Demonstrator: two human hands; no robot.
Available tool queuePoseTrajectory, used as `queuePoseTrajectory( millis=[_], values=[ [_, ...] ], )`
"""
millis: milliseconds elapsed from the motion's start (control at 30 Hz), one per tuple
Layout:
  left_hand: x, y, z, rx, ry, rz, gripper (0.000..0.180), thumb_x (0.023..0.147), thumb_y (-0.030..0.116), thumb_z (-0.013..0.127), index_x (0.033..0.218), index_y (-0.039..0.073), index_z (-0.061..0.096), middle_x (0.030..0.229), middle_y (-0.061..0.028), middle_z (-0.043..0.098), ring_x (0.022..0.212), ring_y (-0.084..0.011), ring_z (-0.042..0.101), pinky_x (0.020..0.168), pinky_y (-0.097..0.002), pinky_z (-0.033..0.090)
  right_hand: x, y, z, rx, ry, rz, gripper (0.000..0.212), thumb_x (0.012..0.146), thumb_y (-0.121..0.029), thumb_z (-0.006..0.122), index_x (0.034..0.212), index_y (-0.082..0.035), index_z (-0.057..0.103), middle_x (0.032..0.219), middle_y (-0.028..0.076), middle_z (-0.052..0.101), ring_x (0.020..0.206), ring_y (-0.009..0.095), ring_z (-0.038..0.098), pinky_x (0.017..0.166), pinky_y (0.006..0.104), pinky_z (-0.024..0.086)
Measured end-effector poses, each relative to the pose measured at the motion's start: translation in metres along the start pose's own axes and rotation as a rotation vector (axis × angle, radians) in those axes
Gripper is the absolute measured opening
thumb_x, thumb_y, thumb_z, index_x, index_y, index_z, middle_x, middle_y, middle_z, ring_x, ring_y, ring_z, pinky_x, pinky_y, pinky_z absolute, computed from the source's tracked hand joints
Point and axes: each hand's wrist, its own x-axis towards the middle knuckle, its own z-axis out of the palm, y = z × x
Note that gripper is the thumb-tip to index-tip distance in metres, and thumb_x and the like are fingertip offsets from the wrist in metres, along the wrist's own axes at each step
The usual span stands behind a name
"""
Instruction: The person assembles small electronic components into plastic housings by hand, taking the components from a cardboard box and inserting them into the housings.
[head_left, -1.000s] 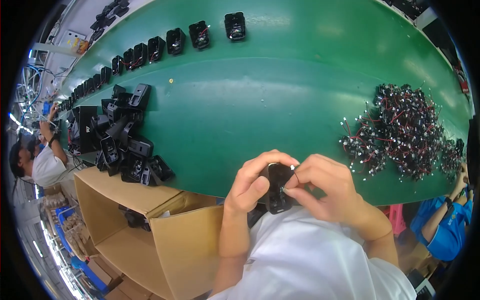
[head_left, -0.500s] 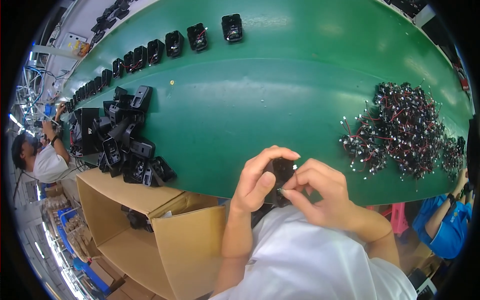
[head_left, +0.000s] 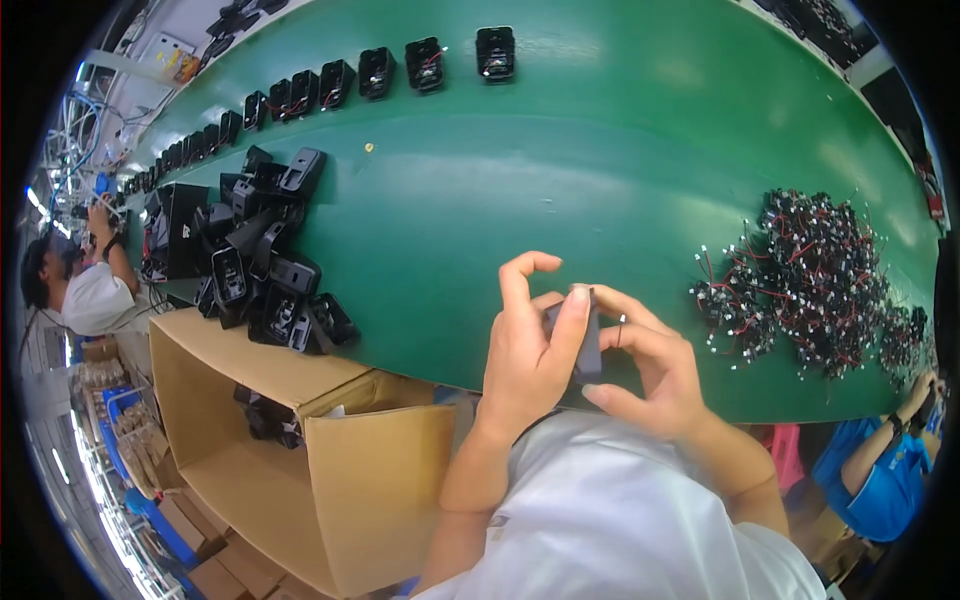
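A black plastic housing [head_left: 590, 350] is held up at the table's near edge, in front of my white shirt. My left hand [head_left: 530, 350] grips it, thumb pressed along its top and index finger raised and bent. On the other side my right hand [head_left: 655, 370] has its fingers curled around the housing, with the thumb near its lower end. A small white connector [head_left: 622, 320] on a thin lead sticks out by the right fingers. Whatever is inside the housing is hidden by its wall and my hands.
A heap of black housings [head_left: 295, 270] lies left, above an open cardboard box [head_left: 380, 480] with dark parts inside. More housings stand in a row [head_left: 425, 65] along the far side. Small wired parts [head_left: 825, 280] are piled right. Co-workers sit at left [head_left: 95, 290] and right [head_left: 870, 470].
The housing has been turned so its plain outer side shows. My right fingers have gone from pinching by the connector to curling around the housing. The view has shifted slightly.
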Motion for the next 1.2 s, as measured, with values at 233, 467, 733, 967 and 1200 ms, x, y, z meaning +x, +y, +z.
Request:
queuePoseTrajectory(
  millis=[233, 467, 733, 967, 1200],
  values=[
    [-0.002, 0.016, -0.029, 0.18, -0.042, 0.006, 0.029, 0.102, 0.025, 0.053, 0.118, 0.001, 0.05, 0.065, -0.008, 0.063, 0.056, -0.0164, 0.062, 0.056, -0.0295, 0.047, 0.001, 0.002, 0.018, 0.364, 0.045, 0.084, 0.039, 0.081, -0.01, 0.076, 0.114, 0.005, 0.063, 0.136, 0.019, 0.053, 0.128, 0.029, 0.052, 0.105, 0.0415, 0.043],
    [-0.02, 0.007, -0.065, 0.672, 0.437, 0.404, 0.032, 0.084, 0.005, 0.069, 0.115, 0.003, 0.063, 0.098, -0.0107, 0.064, 0.094, -0.0261, 0.06, 0.083, -0.038, 0.049, 0.0, 0.004, 0.01, 0.917, 0.047, 0.483, 0.062, 0.087, -0.035, 0.074, 0.13, 0.007, 0.056, 0.133, 0.018, 0.057, 0.122, 0.03, 0.057, 0.096, 0.0386, 0.051],
    [-0.021, -0.008, -0.113, 1.169, 0.796, -0.014, 0.055, 0.088, 0.032, 0.067, 0.135, 0.009, 0.051, 0.154, -0.0181, 0.031, 0.147, -0.0478, 0.014, 0.114, -0.0702, 0.009, 0.042, -0.066, -0.041, -0.482, -0.115, -0.041, 0.033, 0.075, -0.014, 0.075, 0.103, 0.001, 0.068, 0.139, 0.023, 0.053, 0.127, 0.037, 0.054, 0.11, 0.0432, 0.037],
    [-0.011, -0.029, -0.13, 1.204, 0.763, -0.02, 0.055, 0.088, 0.032, 0.069, 0.133, 0.005, 0.053, 0.154, -0.0216, 0.032, 0.142, -0.0473, 0.024, 0.112, -0.0601, 0.027, 0.195, -0.045, -0.085, -1.298, -0.12, -0.201, 0.029, 0.079, -0.024, 0.079, 0.097, -0.005, 0.068, 0.139, 0.019, 0.053, 0.121, 0.039, 0.053, 0.101, 0.0445, 0.045],
    [-0.009, -0.023, -0.097, 1.076, 0.506, 0.259, 0.046, 0.084, 0.013, 0.069, 0.127, 0.001, 0.055, 0.151, -0.0179, 0.038, 0.133, -0.0439, 0.036, 0.11, -0.0526, 0.033, 0.256, -0.005, -0.118, -1.404, -0.161, -0.154, 0.031, 0.081, -0.027, 0.079, 0.1, -0.005, 0.069, 0.144, 0.015, 0.048, 0.124, 0.037, 0.051, 0.103, 0.0441, 0.045]
  ],
)
